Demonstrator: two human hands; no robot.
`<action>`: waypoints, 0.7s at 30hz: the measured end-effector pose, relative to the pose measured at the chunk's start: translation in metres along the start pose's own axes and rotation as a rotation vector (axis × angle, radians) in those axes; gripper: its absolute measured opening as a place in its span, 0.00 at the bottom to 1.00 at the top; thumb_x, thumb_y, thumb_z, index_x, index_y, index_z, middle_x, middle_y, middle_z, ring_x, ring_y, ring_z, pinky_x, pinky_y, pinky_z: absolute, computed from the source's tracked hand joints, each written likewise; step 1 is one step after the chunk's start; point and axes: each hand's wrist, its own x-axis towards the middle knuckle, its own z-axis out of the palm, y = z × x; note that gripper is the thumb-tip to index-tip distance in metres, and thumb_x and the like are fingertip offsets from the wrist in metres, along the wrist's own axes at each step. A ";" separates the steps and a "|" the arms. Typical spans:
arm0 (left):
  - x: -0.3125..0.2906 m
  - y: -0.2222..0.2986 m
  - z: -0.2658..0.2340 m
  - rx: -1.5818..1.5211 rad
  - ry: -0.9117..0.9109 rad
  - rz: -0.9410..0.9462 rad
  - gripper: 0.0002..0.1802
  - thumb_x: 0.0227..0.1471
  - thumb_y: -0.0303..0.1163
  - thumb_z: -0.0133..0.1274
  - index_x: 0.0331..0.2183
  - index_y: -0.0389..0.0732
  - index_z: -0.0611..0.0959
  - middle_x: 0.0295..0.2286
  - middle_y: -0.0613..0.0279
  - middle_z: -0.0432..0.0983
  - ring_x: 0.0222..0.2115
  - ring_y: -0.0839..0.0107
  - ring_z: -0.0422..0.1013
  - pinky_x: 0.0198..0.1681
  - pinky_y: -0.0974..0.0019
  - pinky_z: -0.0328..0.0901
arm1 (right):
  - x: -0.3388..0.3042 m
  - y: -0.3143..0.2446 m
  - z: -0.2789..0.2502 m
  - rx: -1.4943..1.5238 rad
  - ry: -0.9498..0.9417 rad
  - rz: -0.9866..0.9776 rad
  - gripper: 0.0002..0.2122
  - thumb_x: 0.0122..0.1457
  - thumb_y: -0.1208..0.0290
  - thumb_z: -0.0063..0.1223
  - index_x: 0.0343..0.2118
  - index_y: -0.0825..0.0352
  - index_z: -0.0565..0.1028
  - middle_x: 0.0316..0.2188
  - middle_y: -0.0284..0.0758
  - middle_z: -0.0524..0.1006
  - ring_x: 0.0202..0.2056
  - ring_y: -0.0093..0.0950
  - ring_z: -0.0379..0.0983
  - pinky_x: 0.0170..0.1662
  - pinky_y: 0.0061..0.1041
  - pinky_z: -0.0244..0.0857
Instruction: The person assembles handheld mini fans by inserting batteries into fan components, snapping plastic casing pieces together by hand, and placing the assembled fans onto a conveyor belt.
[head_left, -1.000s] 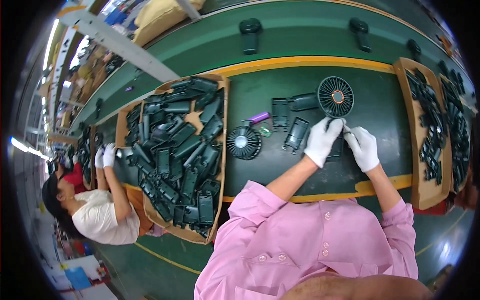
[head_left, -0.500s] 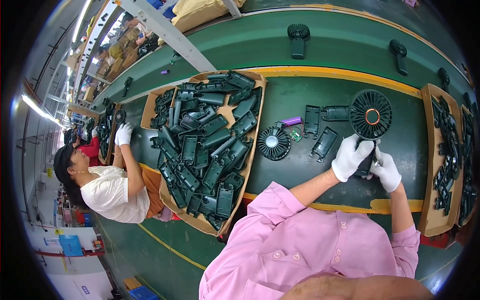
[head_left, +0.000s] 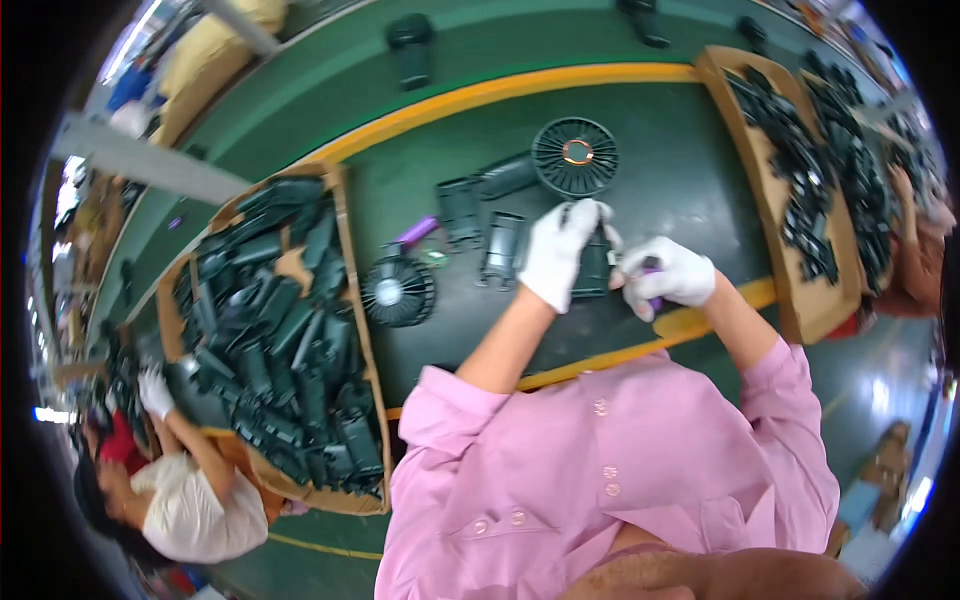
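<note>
My gloved left hand (head_left: 562, 250) is closed around the neck of a dark green handheld fan (head_left: 576, 140), whose round ribbed head points away from me. Its handle (head_left: 592, 275) lies toward me, partly under the glove. Just right of it, my gloved right hand (head_left: 670, 274) is closed on a purple cylindrical battery (head_left: 652, 280). To the left lie several loose handle shells (head_left: 502, 245). Beyond them sit another purple battery (head_left: 418, 231), a small green circuit board (head_left: 435, 258) and a second fan head (head_left: 399, 290) with a silvery centre.
A large cardboard box (head_left: 362, 345) full of dark green shells stands at left. At right, a cardboard tray (head_left: 765, 190) holds dark parts. Finished-looking fans (head_left: 410, 50) lie on the green belt beyond the yellow edge. A co-worker (head_left: 190, 500) in white gloves works at far left.
The whole view has swung, so the bench appears shifted left. My right hand has drawn away from the fan's handle, and a purple battery now shows in it. The left hand still grips the fan.
</note>
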 end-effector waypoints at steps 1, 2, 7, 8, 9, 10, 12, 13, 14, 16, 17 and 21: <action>0.001 -0.001 -0.002 0.029 -0.039 -0.037 0.21 0.58 0.47 0.49 0.37 0.35 0.75 0.23 0.59 0.75 0.21 0.75 0.71 0.26 0.72 0.67 | 0.000 -0.007 0.002 -0.188 0.033 -0.011 0.09 0.52 0.74 0.57 0.34 0.74 0.76 0.20 0.38 0.77 0.19 0.27 0.73 0.25 0.23 0.66; 0.004 -0.007 -0.006 0.059 -0.056 -0.056 0.21 0.58 0.46 0.49 0.36 0.35 0.76 0.23 0.59 0.75 0.22 0.74 0.71 0.25 0.71 0.67 | 0.000 -0.016 0.008 -0.355 0.164 0.083 0.06 0.50 0.75 0.58 0.29 0.71 0.77 0.22 0.35 0.77 0.21 0.29 0.74 0.27 0.26 0.67; 0.016 -0.025 -0.006 0.017 0.019 -0.170 0.16 0.57 0.42 0.51 0.33 0.38 0.78 0.25 0.60 0.75 0.21 0.72 0.72 0.25 0.70 0.68 | -0.005 -0.014 0.011 -1.456 0.485 -0.505 0.13 0.41 0.76 0.58 0.34 0.58 0.77 0.21 0.29 0.69 0.28 0.29 0.69 0.33 0.27 0.61; 0.019 -0.030 -0.009 0.044 0.020 -0.139 0.16 0.57 0.42 0.51 0.33 0.38 0.78 0.25 0.60 0.75 0.21 0.72 0.72 0.24 0.70 0.68 | -0.005 -0.015 0.012 -1.587 0.498 -0.526 0.14 0.44 0.75 0.56 0.37 0.56 0.76 0.22 0.27 0.69 0.29 0.27 0.70 0.35 0.26 0.60; 0.018 -0.027 -0.007 0.040 0.019 -0.142 0.16 0.57 0.42 0.51 0.33 0.38 0.78 0.25 0.60 0.75 0.21 0.72 0.72 0.24 0.70 0.68 | -0.005 -0.014 0.013 -1.652 0.492 -0.520 0.16 0.44 0.75 0.54 0.39 0.54 0.76 0.22 0.26 0.68 0.28 0.26 0.69 0.33 0.26 0.61; 0.016 -0.021 -0.005 0.030 0.023 -0.197 0.15 0.56 0.41 0.52 0.33 0.37 0.80 0.27 0.63 0.75 0.26 0.75 0.70 0.30 0.71 0.66 | -0.006 -0.015 0.012 -1.652 0.489 -0.515 0.16 0.44 0.75 0.54 0.39 0.54 0.76 0.22 0.26 0.68 0.28 0.26 0.69 0.33 0.26 0.61; 0.014 -0.019 -0.004 0.017 0.033 -0.251 0.15 0.55 0.40 0.52 0.32 0.37 0.81 0.29 0.65 0.75 0.31 0.77 0.69 0.37 0.71 0.63 | -0.007 -0.017 0.010 -1.627 0.438 -0.550 0.16 0.44 0.75 0.53 0.39 0.55 0.76 0.25 0.26 0.71 0.28 0.26 0.70 0.31 0.25 0.64; 0.014 -0.021 -0.004 0.046 0.040 -0.242 0.15 0.55 0.40 0.52 0.32 0.37 0.81 0.29 0.65 0.75 0.30 0.76 0.69 0.35 0.71 0.65 | -0.005 -0.019 0.009 -1.626 0.431 -0.553 0.16 0.44 0.75 0.53 0.39 0.55 0.76 0.25 0.26 0.71 0.28 0.26 0.70 0.31 0.25 0.64; 0.013 -0.022 -0.005 0.075 0.047 -0.233 0.15 0.55 0.40 0.52 0.33 0.37 0.80 0.28 0.64 0.75 0.29 0.76 0.70 0.33 0.70 0.66 | -0.002 -0.021 0.007 -1.593 0.428 -0.653 0.16 0.45 0.75 0.53 0.39 0.56 0.76 0.27 0.26 0.73 0.28 0.25 0.71 0.31 0.25 0.65; 0.011 -0.016 -0.003 0.042 0.031 -0.281 0.14 0.55 0.40 0.52 0.32 0.37 0.80 0.27 0.64 0.75 0.27 0.74 0.71 0.30 0.69 0.67 | -0.002 -0.021 0.005 -1.559 0.419 -0.747 0.15 0.45 0.75 0.53 0.39 0.56 0.76 0.30 0.26 0.75 0.29 0.25 0.72 0.30 0.25 0.67; 0.010 -0.013 -0.002 0.015 0.014 -0.329 0.14 0.54 0.40 0.53 0.32 0.38 0.80 0.27 0.63 0.74 0.25 0.73 0.71 0.27 0.68 0.69 | -0.004 -0.021 0.003 -1.547 0.375 -0.722 0.15 0.44 0.75 0.53 0.39 0.56 0.76 0.32 0.26 0.76 0.29 0.26 0.73 0.31 0.25 0.67; 0.009 -0.014 -0.004 -0.017 0.009 -0.277 0.14 0.54 0.40 0.52 0.33 0.38 0.78 0.25 0.61 0.74 0.21 0.71 0.71 0.21 0.66 0.69 | 0.000 -0.025 0.002 -1.476 0.331 -0.721 0.16 0.42 0.77 0.57 0.38 0.58 0.77 0.35 0.29 0.78 0.29 0.28 0.74 0.30 0.25 0.68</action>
